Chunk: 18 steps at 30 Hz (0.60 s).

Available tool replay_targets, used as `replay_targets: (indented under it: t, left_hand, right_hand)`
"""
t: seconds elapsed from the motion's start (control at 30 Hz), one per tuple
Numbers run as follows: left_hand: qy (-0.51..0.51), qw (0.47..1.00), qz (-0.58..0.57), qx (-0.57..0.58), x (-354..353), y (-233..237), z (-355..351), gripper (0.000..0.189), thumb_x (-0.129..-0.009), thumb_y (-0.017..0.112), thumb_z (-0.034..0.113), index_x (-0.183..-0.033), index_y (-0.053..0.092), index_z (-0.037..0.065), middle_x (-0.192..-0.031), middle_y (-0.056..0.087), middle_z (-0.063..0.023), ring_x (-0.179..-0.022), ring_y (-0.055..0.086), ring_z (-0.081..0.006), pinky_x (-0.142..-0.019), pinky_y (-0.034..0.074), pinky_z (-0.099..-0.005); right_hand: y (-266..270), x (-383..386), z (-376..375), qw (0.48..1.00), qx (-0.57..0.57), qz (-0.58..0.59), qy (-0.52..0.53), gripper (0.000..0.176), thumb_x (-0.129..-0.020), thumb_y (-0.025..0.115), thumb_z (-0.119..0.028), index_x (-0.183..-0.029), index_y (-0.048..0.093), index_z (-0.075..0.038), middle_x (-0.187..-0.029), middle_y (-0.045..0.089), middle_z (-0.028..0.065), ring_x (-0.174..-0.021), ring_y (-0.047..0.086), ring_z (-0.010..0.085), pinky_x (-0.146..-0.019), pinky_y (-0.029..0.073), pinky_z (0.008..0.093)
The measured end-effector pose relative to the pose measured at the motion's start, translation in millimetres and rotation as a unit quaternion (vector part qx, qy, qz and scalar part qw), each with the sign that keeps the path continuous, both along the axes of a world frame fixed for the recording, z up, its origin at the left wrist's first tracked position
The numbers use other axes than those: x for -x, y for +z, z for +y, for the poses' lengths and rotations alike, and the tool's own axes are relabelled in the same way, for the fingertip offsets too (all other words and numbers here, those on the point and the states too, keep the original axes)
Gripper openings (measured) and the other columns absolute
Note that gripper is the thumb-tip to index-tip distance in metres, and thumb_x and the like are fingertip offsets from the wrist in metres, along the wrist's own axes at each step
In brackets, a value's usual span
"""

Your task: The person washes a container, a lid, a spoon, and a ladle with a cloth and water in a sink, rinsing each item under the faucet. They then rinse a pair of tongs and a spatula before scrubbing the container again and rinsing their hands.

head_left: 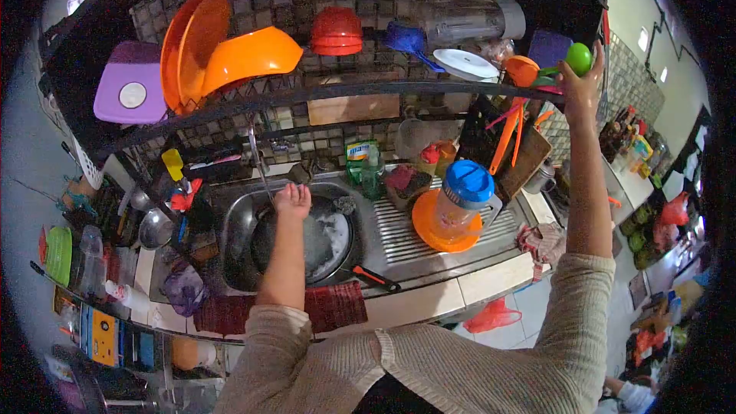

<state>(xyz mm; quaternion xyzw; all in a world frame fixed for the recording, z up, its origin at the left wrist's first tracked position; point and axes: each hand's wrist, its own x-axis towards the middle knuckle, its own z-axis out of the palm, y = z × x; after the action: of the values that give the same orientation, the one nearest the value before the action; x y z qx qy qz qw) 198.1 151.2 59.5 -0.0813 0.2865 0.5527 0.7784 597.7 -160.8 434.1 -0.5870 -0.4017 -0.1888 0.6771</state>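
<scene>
The right hand [580, 90] is reaching high to the right end of the overhead dish rack [368, 92], and its fingers [571, 69] are closing around a green round item [579, 57], which is sitting right at the fingertips, above the palm and just beside an orange cup [522, 70]. The item is looking ball-shaped from here, so no long axis is showing; a thin green strip is running leftward from it, but whether that belongs to it is not clear. The left hand [293, 202] is hanging well apart from all this, low in the sink [234, 238] under the faucet [257, 157] and over a soapy frying pan [333, 241]; its fingers are curling loosely, and I cannot tell whether they are gripping anything. The right hand is therefore the only one at the green item, with the surface [491, 276] far beneath it.
</scene>
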Motion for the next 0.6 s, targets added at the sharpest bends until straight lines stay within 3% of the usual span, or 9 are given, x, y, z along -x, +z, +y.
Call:
replay_targets:
  t: [0.03,0.07,0.1,0.17,0.2,0.3,0.5,0.53,0.6]
  left_hand:
    - [0.000,1.000,-0.012,0.008,-3,4,-2,0.027,-0.088,0.045,0.027,-0.109,0.053,0.012,-0.107,0.054,0.0027,-0.100,0.053,-0.0221,-0.081,0.049,-0.0401]
    - [0.003,1.000,-0.017,0.000,-4,-7,8,0.032,-0.091,0.038,0.032,-0.112,0.052,0.013,-0.111,0.052,0.0028,-0.103,0.051,-0.0220,-0.082,0.049,-0.0411]
    - [0.002,1.000,-0.017,0.000,-1,-11,12,0.032,-0.091,0.038,0.032,-0.112,0.052,0.013,-0.111,0.052,0.0028,-0.103,0.051,-0.0220,-0.082,0.049,-0.0411]
    - [0.065,0.997,-0.038,0.022,7,-14,21,0.039,-0.092,0.029,0.038,-0.113,0.050,0.013,-0.114,0.051,0.0033,-0.103,0.051,-0.0224,-0.082,0.049,-0.0418]
    - [0.083,0.995,-0.028,0.042,13,-18,31,0.044,-0.092,0.022,0.041,-0.111,0.050,0.013,-0.109,0.054,0.0018,-0.096,0.055,-0.0236,-0.079,0.050,-0.0420]
    - [0.103,0.993,-0.057,0.018,35,-38,57,0.044,-0.092,0.023,0.042,-0.109,0.051,0.012,-0.101,0.057,-0.0004,-0.085,0.058,-0.0254,-0.076,0.051,-0.0433]
    - [0.098,0.993,-0.062,0.026,44,-30,45,0.041,-0.093,0.027,0.041,-0.104,0.052,0.011,-0.102,0.056,-0.0017,-0.085,0.059,-0.0276,-0.076,0.051,-0.0466]
    - [0.090,0.993,-0.076,0.007,46,-38,46,0.039,-0.093,0.030,0.040,-0.103,0.053,0.011,-0.105,0.056,-0.0022,-0.086,0.059,-0.0280,-0.077,0.051,-0.0471]
    - [0.072,0.990,-0.120,0.010,52,-49,51,0.035,-0.093,0.033,0.038,-0.103,0.053,0.010,-0.108,0.054,-0.0028,-0.087,0.059,-0.0284,-0.078,0.050,-0.0477]
  right_hand:
    - [1,2,1,0.992,0.000,-0.066,-0.110,0.073,-0.075,0.066,-0.006,-0.135,0.028,-0.021,-0.117,0.047,0.0162,-0.079,0.059,0.0201,-0.061,0.053,0.0319]
    - [-3,-35,7,0.903,-0.041,-0.354,-0.240,0.059,-0.076,0.067,-0.015,-0.128,0.040,-0.020,-0.116,0.049,0.0137,-0.087,0.060,0.0267,-0.072,0.052,0.0368]
    - [-8,-42,8,0.903,-0.040,-0.354,-0.241,0.059,-0.076,0.067,-0.015,-0.128,0.040,-0.020,-0.116,0.049,0.0137,-0.087,0.060,0.0267,-0.072,0.052,0.0368]
    - [-12,-49,9,0.869,0.131,-0.341,-0.334,0.043,-0.079,0.064,-0.027,-0.119,0.051,-0.018,-0.119,0.048,0.0130,-0.095,0.058,0.0313,-0.080,0.048,0.0408]
    - [-9,-31,4,0.886,0.175,-0.296,-0.312,0.040,-0.081,0.063,-0.027,-0.117,0.054,-0.012,-0.116,0.049,0.0184,-0.104,0.051,0.0339,-0.087,0.043,0.0407]
    - [-11,-38,0,0.848,0.251,-0.308,-0.351,0.045,-0.084,0.057,-0.033,-0.126,0.047,-0.022,-0.128,0.044,0.0130,-0.096,0.058,0.0312,-0.077,0.049,0.0397]
    - [-25,-5,-13,0.904,0.178,-0.281,-0.267,0.053,-0.086,0.053,-0.023,-0.135,0.035,-0.022,-0.134,0.039,0.0133,-0.097,0.059,0.0291,-0.078,0.049,0.0385]
    - [-31,2,-13,0.895,0.110,-0.347,-0.257,0.049,-0.084,0.054,-0.015,-0.131,0.042,-0.020,-0.130,0.042,0.0159,-0.095,0.058,0.0320,-0.078,0.048,0.0398]
    - [-50,27,-9,0.883,0.084,-0.387,-0.251,0.045,-0.083,0.054,-0.012,-0.127,0.046,-0.017,-0.123,0.047,0.0166,-0.093,0.058,0.0340,-0.077,0.048,0.0395]
